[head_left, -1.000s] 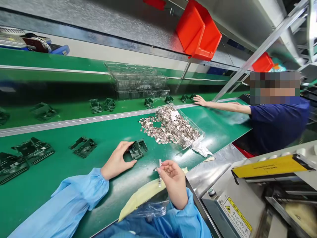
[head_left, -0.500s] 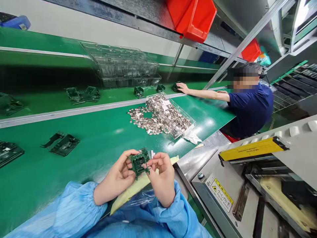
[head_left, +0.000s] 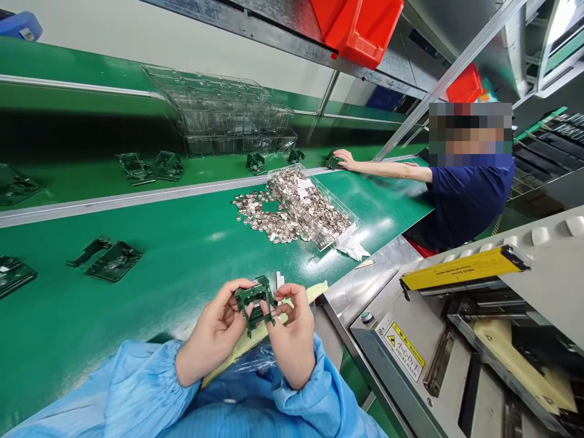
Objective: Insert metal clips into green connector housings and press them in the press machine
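Between my two hands is a dark green plastic frame-shaped housing [head_left: 249, 295] with an opening in its middle. My left hand [head_left: 212, 334] grips its left side, thumb in front and fingers behind. The thumb and fingers of my right hand [head_left: 294, 340] close on its right edge. Whether the right fingers also pinch a small piece cannot be made out. A small white ribbed piece [head_left: 280, 279] shows just beyond my right fingers. Under my hands lies a yellow strip [head_left: 314, 292] along the bench edge.
Small metal pieces [head_left: 269, 222] spill from a clear tray [head_left: 349, 230]. Other green housings [head_left: 114, 260] lie left and along the back ledge. Clear trays [head_left: 228, 115] are stacked behind. At right, a co-worker's hand [head_left: 345, 159] touches a housing; a machine [head_left: 401, 347] stands nearby.
The green housing has turned in my hands, so its opening faces me more. My right fingers have shifted along its right side. The co-worker's hand and housing have moved slightly right.
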{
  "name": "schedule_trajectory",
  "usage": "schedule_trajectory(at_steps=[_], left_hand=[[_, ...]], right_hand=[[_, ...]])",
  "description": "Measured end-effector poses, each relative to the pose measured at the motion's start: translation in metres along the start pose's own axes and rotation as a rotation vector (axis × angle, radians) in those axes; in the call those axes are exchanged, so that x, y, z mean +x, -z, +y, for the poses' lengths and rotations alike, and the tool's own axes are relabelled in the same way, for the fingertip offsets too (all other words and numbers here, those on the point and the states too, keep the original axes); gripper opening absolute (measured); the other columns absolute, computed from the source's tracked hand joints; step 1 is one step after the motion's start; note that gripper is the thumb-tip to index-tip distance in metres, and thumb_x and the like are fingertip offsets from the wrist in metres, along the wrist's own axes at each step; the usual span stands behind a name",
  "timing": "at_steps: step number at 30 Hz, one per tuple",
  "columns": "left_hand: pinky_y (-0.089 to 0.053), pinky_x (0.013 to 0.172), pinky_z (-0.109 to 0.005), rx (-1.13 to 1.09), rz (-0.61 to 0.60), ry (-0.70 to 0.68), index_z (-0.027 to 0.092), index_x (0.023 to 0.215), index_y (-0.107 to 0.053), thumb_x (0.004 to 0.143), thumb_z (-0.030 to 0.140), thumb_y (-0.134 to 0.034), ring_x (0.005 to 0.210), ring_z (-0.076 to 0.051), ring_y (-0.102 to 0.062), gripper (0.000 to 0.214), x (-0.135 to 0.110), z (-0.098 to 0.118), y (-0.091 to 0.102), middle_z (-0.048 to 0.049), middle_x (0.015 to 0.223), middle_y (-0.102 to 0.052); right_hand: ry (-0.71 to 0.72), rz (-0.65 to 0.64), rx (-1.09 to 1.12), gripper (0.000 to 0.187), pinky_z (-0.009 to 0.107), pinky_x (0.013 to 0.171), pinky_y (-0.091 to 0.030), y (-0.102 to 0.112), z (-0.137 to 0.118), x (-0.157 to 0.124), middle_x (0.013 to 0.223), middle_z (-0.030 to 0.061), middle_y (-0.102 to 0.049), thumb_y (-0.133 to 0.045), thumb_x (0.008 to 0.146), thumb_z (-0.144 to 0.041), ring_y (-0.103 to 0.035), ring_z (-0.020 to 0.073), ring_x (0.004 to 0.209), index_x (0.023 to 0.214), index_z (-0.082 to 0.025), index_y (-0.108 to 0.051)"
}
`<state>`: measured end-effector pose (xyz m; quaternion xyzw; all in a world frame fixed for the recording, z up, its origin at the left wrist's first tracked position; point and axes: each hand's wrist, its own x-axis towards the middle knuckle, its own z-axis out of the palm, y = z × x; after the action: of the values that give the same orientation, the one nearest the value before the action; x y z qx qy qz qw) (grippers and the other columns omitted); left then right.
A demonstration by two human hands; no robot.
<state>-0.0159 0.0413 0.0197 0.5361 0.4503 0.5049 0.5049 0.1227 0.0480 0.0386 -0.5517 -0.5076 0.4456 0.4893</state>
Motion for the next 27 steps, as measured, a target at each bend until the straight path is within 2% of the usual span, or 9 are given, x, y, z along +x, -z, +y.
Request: schedule_trajectory(at_steps=[5,13,17,20,22,24,27], left_hand=[[-0.05,0.068,-0.018,-0.014,0.013,0.046,0.024,0.115,-0.048,0.089,0.026,-0.053,0.076,-0.011,-0.057,0.026,-0.004,0.006,-0.004,-0.0004,0.088,-0.06],[-0.051,0.07,-0.02,0.045,0.036,0.087,0.022,0.113,-0.048,0.087,0.02,-0.051,0.078,-0.012,-0.06,0.026,-0.007,0.006,-0.012,-0.0008,0.091,-0.061],[-0.05,0.065,-0.022,0.091,-0.041,0.12,0.021,0.113,-0.048,0.088,0.022,-0.049,0.075,-0.013,-0.061,0.025,-0.016,0.006,-0.017,-0.0017,0.089,-0.062],[-0.049,0.064,-0.023,0.166,-0.136,0.123,0.022,0.115,-0.047,0.088,0.024,-0.048,0.076,-0.015,-0.06,0.028,-0.017,0.004,-0.018,-0.0007,0.084,-0.061],[-0.047,0.066,-0.024,0.223,-0.111,0.088,0.023,0.116,-0.046,0.087,0.025,-0.049,0.079,-0.015,-0.058,0.03,-0.006,-0.002,-0.018,-0.0005,0.085,-0.059],[-0.046,0.069,-0.026,0.271,-0.015,0.023,0.023,0.117,-0.045,0.085,0.025,-0.052,0.079,-0.015,-0.056,0.033,0.017,-0.01,-0.019,-0.0005,0.088,-0.058],[-0.046,0.072,-0.027,0.269,0.031,-0.045,0.021,0.117,-0.045,0.08,0.021,-0.054,0.076,-0.015,-0.055,0.038,0.061,-0.023,-0.028,0.0004,0.085,-0.057]], right_hand=[[-0.071,-0.055,0.274,0.021,0.021,0.059,-0.046,-0.001,-0.002,0.002,0.077,-0.0018,-0.055,-0.066,0.072,-0.017,-0.054,0.0125,0.069,0.084,-0.021,-0.05],[-0.173,-0.058,0.448,0.031,0.019,0.051,-0.039,0.0,0.005,-0.003,0.064,-0.0057,-0.05,-0.074,0.066,-0.02,-0.045,0.0091,0.055,0.07,-0.021,-0.044],[-0.217,-0.036,0.517,0.037,0.019,0.051,-0.038,0.006,0.015,-0.015,0.063,-0.0063,-0.05,-0.078,0.065,-0.022,-0.043,0.0086,0.054,0.069,-0.021,-0.042],[-0.198,-0.027,0.492,0.03,0.02,0.055,-0.041,0.023,0.028,-0.024,0.067,-0.0044,-0.053,-0.078,0.069,-0.027,-0.048,0.0094,0.059,0.075,-0.02,-0.049],[-0.179,0.004,0.436,0.026,0.022,0.06,-0.045,0.039,0.042,-0.028,0.072,-0.0016,-0.057,-0.075,0.075,-0.034,-0.053,0.0111,0.063,0.083,-0.019,-0.056],[-0.189,0.08,0.362,0.029,0.025,0.061,-0.048,0.055,0.058,-0.029,0.074,0.0011,-0.062,-0.071,0.079,-0.043,-0.056,0.0125,0.063,0.087,-0.018,-0.06],[-0.261,0.148,0.283,0.044,0.026,0.058,-0.048,0.067,0.081,-0.027,0.07,0.0037,-0.065,-0.072,0.072,-0.058,-0.058,0.0131,0.058,0.081,-0.015,-0.065]])
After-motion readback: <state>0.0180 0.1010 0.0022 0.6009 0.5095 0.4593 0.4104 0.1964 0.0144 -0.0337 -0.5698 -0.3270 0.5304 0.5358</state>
